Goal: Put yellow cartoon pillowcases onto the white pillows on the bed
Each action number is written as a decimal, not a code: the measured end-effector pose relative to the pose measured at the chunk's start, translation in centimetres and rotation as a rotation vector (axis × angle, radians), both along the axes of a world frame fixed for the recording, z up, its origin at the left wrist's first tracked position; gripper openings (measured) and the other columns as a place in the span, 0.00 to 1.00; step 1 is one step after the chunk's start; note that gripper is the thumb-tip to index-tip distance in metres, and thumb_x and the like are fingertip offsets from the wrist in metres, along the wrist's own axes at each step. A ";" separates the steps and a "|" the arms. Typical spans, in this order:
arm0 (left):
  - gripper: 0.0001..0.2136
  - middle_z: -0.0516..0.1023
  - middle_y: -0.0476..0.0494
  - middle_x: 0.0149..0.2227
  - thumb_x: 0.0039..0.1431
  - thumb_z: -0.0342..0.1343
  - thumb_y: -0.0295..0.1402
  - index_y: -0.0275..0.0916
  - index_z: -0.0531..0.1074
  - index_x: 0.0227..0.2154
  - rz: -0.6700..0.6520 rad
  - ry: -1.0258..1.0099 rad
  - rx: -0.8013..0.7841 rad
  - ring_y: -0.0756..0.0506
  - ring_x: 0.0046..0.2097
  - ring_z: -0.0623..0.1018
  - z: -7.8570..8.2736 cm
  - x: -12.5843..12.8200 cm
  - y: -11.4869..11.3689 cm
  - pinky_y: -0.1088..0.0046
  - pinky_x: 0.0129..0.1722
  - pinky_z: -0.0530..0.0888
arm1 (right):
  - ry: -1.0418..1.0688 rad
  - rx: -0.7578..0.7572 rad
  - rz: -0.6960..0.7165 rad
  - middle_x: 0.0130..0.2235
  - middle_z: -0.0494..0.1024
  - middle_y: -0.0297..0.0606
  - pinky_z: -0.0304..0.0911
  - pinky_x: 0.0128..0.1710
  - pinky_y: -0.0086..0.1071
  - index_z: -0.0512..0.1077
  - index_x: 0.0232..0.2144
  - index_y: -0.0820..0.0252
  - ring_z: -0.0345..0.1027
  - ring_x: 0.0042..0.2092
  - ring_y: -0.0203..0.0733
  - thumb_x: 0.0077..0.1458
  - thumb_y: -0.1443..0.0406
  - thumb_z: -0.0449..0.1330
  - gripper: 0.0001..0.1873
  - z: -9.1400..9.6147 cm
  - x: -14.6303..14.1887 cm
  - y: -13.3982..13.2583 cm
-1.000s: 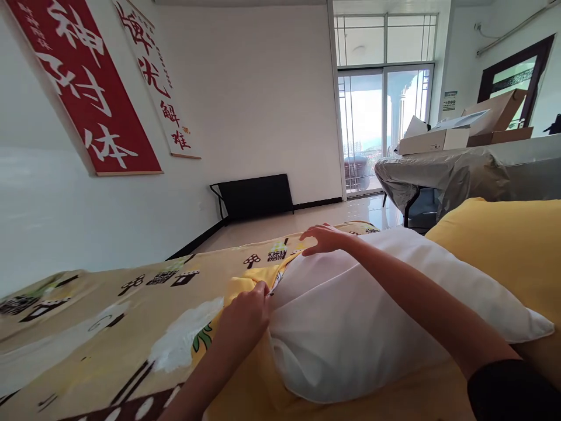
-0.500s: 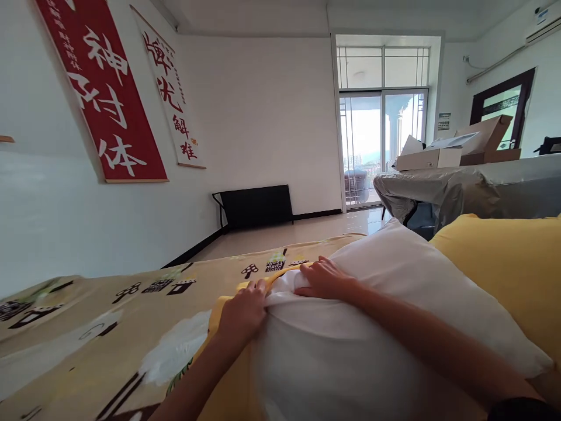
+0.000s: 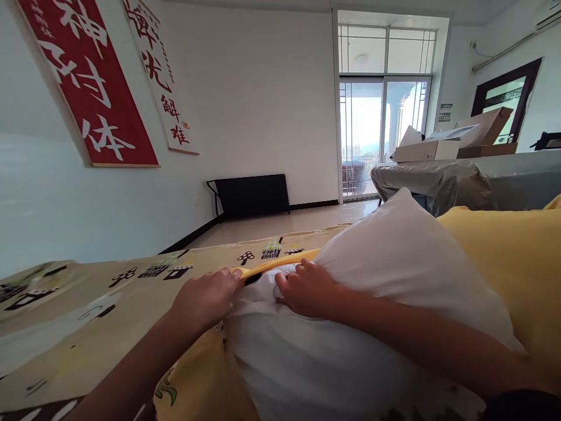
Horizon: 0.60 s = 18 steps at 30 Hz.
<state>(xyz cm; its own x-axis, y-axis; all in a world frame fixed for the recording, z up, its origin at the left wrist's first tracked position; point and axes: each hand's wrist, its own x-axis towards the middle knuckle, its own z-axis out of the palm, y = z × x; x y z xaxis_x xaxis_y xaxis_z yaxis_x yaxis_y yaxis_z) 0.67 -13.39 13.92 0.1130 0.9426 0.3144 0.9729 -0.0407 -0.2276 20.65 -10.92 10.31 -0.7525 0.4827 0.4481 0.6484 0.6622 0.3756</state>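
Note:
A white pillow (image 3: 394,257) lies before me, its left end inside the mouth of a yellow pillowcase (image 3: 205,374). My left hand (image 3: 210,295) is closed on the edge of the pillowcase, at the left of the opening. From there the yellow rim runs to the right behind the pillow, with a dark gap under it. My right hand (image 3: 309,286) grips the white pillow near that opening, its fingers curled into the fabric. The lower part of the pillowcase bulges toward me and shows a green print.
Beneath everything spreads a beige patterned sheet (image 3: 144,316). Another yellow pillow (image 3: 504,251) lies at the right. Beyond stand a plastic-covered table (image 3: 438,175) with an open cardboard box (image 3: 486,131) and a black folded table (image 3: 252,196) against the wall.
My left hand has moved left, pulling the pillowcase edge away from the pillow and widening the gap. My right hand has shifted slightly left and curled more. The view has tilted down a little.

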 end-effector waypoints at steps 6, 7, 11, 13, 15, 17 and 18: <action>0.13 0.74 0.39 0.37 0.53 0.44 0.22 0.35 0.69 0.38 -0.121 0.088 0.345 0.39 0.41 0.75 1.2 6.1 2.3 0.68 0.29 0.67 | -0.023 0.161 0.140 0.24 0.74 0.42 0.53 0.26 0.35 0.64 0.30 0.64 0.67 0.25 0.41 0.56 0.74 0.47 0.08 -0.4 -1.6 -4.7; 0.13 0.74 0.39 0.37 0.52 0.44 0.22 0.36 0.69 0.38 -0.143 0.064 0.380 0.40 0.42 0.74 1.5 7.2 2.5 0.69 0.27 0.66 | -0.021 0.187 0.150 0.24 0.73 0.43 0.52 0.26 0.34 0.65 0.30 0.65 0.66 0.25 0.41 0.55 0.74 0.46 0.08 -0.4 -1.7 -5.2; 0.14 0.72 0.41 0.36 0.50 0.45 0.21 0.37 0.69 0.39 -0.201 0.079 0.520 0.41 0.39 0.73 3.6 10.3 1.0 0.69 0.24 0.64 | 0.012 0.237 0.118 0.26 0.73 0.44 0.51 0.24 0.33 0.65 0.29 0.65 0.64 0.25 0.40 0.57 0.74 0.44 0.11 -0.6 -1.3 -4.9; 0.14 0.72 0.41 0.36 0.49 0.45 0.20 0.36 0.70 0.38 -0.230 0.188 0.572 0.41 0.38 0.72 4.3 10.6 -0.9 0.68 0.26 0.65 | 0.033 0.203 0.052 0.27 0.74 0.44 0.53 0.25 0.34 0.66 0.30 0.64 0.65 0.27 0.41 0.58 0.73 0.45 0.11 -0.6 -0.8 -3.7; 0.14 0.72 0.40 0.36 0.52 0.42 0.19 0.36 0.70 0.36 -0.239 0.294 0.572 0.40 0.38 0.73 4.2 10.0 -2.7 0.67 0.28 0.67 | 0.034 0.149 -0.002 0.30 0.76 0.45 0.55 0.27 0.34 0.66 0.33 0.64 0.68 0.29 0.42 0.59 0.71 0.46 0.10 -0.4 0.0 -2.4; 0.15 0.72 0.38 0.36 0.55 0.38 0.19 0.35 0.70 0.36 -0.188 0.333 0.524 0.39 0.38 0.74 3.2 8.3 -3.9 0.67 0.28 0.68 | 0.016 0.093 -0.036 0.32 0.77 0.46 0.58 0.29 0.35 0.67 0.35 0.64 0.70 0.32 0.44 0.60 0.70 0.46 0.09 0.2 0.8 -1.1; 0.16 0.72 0.37 0.37 0.57 0.37 0.20 0.35 0.70 0.37 -0.130 0.317 0.481 0.38 0.38 0.74 2.4 7.2 -4.2 0.67 0.26 0.68 | 0.005 0.069 -0.050 0.33 0.77 0.45 0.58 0.30 0.35 0.67 0.36 0.63 0.71 0.33 0.44 0.60 0.69 0.47 0.09 0.7 1.2 -0.5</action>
